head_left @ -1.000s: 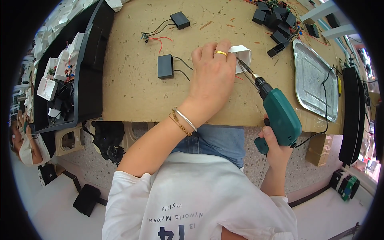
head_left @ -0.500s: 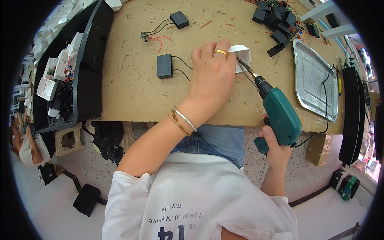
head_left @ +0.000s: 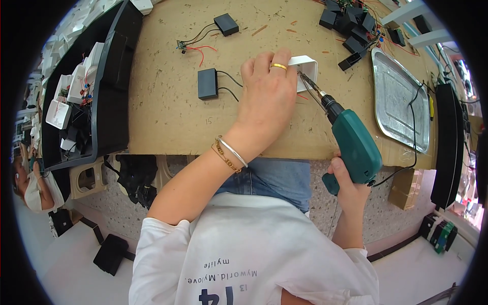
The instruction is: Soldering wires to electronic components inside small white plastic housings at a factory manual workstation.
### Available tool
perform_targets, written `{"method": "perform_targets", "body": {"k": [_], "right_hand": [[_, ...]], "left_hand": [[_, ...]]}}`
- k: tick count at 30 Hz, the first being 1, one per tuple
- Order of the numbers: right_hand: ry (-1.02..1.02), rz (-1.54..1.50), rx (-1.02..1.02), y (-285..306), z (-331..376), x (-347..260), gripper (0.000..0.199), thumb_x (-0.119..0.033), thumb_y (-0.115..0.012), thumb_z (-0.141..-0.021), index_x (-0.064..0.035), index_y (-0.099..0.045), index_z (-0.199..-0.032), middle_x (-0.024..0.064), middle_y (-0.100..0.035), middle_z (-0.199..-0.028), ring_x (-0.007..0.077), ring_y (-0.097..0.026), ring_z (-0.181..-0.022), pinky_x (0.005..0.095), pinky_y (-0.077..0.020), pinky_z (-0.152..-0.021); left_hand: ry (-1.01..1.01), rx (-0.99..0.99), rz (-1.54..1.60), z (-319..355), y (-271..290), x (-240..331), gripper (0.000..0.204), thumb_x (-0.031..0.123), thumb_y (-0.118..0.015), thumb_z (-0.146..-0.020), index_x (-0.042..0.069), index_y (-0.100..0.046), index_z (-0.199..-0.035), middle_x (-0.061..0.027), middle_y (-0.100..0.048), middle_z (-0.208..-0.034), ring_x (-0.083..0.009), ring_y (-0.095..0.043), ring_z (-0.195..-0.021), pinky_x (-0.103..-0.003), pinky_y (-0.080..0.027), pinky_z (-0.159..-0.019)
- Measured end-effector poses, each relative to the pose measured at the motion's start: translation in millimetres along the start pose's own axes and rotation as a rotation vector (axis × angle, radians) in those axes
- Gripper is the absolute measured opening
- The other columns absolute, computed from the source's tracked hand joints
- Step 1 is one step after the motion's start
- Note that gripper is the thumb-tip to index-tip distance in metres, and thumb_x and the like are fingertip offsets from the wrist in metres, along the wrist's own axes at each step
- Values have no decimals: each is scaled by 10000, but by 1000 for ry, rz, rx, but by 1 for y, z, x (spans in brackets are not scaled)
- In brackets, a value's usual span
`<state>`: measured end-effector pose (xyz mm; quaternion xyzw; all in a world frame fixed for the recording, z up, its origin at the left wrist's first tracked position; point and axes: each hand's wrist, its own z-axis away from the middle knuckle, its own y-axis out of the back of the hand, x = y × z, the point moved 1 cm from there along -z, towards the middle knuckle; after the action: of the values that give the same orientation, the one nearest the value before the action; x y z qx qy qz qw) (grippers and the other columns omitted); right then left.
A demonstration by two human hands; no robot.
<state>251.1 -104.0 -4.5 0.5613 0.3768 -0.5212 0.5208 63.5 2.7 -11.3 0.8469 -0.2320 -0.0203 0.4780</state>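
My left hand (head_left: 267,91) is closed over the left side of a white plastic housing (head_left: 308,65), covering much of it. In my right hand (head_left: 347,185) is a green pistol-shaped soldering gun (head_left: 357,147) with a cord at its grip. Its thin metal tip and a curved guide beside it reach into the housing's open side, close to my left fingertips. A bit of red wire (head_left: 303,96) pokes out beneath the housing. Left of my left hand lies a black box (head_left: 207,84), whose two black wires run under that hand.
Further back are another black box (head_left: 226,24) and a wired circuit board (head_left: 181,45). A black bin (head_left: 114,86) of white housings stands left. At right are a metal tray (head_left: 401,104), a pile of black boxes (head_left: 348,23) and the gun's cord (head_left: 399,174). Another person (head_left: 39,188) sits far left.
Almost nothing differs. Both hands, the housing and the soldering gun stay in the same arrangement, with only a very slight shift of the whole picture.
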Motion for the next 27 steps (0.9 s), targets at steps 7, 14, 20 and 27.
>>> {"method": "perform_targets", "body": {"k": [7,14,20,27], "right_hand": [[35,-22,-99,8,1,7,398,-96,-628,-831,43,-519,-1189,127,-603,-1059,115,-569,-707,260,-471,-644],[-6,-29,-90,6,1,4,415,-85,-622,-824,51,-511,-1199,146,-599,-1076,119,-569,-700,264,-474,-657],[15,-35,-83,6,1,4,415,-82,-619,-822,50,-508,-1200,142,-596,-1073,116,-565,-698,262,-473,-660],[49,-59,-90,7,0,8,423,-89,-625,-819,58,-506,-1196,139,-595,-1072,116,-559,-695,261,-473,-649]], "left_hand": [[-2,6,9,0,0,0,149,87,-546,-762,-16,-615,-843,-114,-507,-1095,-269,-481,-1022,-410,-354,-891],[0,15,15,0,0,-1,148,88,-545,-762,-13,-616,-845,-113,-507,-1094,-267,-482,-1013,-407,-353,-891],[5,9,19,0,-1,0,150,95,-548,-774,-11,-618,-854,-112,-510,-1089,-267,-483,-1011,-405,-352,-892],[21,4,45,0,1,-1,125,86,-601,-777,-4,-599,-864,-97,-501,-1128,-276,-480,-1021,-409,-358,-889]]}}
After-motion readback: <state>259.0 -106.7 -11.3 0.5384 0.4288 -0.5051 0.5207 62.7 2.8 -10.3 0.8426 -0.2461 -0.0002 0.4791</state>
